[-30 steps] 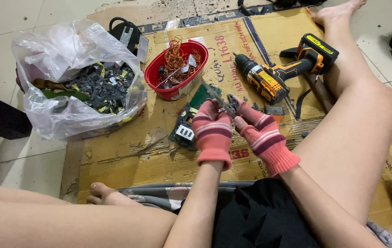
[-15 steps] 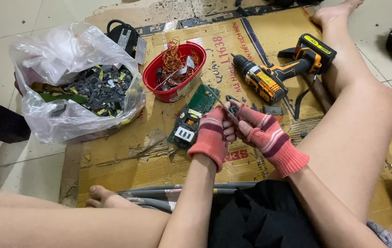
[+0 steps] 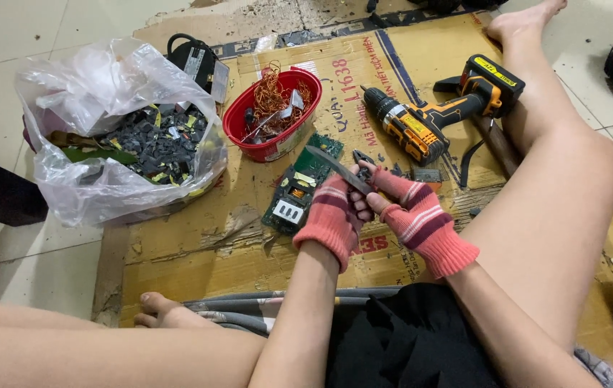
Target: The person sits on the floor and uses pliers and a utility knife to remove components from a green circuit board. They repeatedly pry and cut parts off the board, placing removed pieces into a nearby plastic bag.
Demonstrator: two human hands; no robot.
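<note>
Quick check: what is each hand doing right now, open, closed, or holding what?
Left hand: closed on a small circuit board.
Right hand: closed on pliers, working at that board.

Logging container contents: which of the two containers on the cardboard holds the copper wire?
The red bowl, right of the clear plastic bag, holds tangled copper wire; the bag holds dark grey scrap pieces instead.

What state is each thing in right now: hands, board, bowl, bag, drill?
left hand: gloved, gripping the circuit board
right hand: gloved, holding pliers at the board
circuit board: lifted, tilted
red bowl: holds copper wire
plastic bag: open, filled with dark parts
drill: lying on its side on cardboard
</note>
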